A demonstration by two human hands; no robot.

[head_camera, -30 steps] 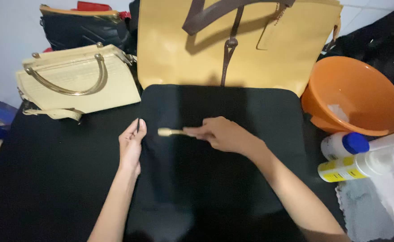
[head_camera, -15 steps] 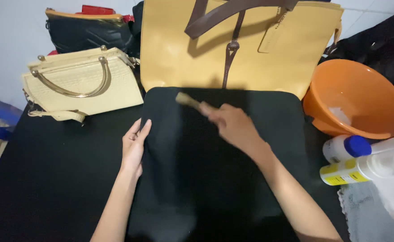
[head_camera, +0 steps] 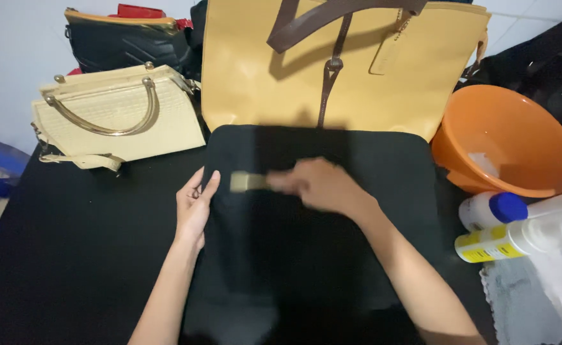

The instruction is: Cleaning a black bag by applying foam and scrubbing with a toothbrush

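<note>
A flat black fabric bag (head_camera: 332, 255) lies on the black table in front of me. My right hand (head_camera: 316, 185) grips a small pale brush (head_camera: 246, 182), its head resting on the bag's upper left part; hand and brush are motion-blurred. My left hand (head_camera: 195, 206) lies flat on the bag's left edge, fingers together, pressing it down.
A large mustard tote (head_camera: 358, 70) with brown straps stands behind the black bag. A cream handbag (head_camera: 115, 118) and a black quilted bag (head_camera: 127, 41) sit at back left. An orange basin (head_camera: 508, 137), two white bottles (head_camera: 517, 236) and a grey cloth (head_camera: 524, 306) lie at right.
My right hand swept the brush up toward the bag's top edge, then back down and left to near my left hand. The left hand stayed on the bag's edge.
</note>
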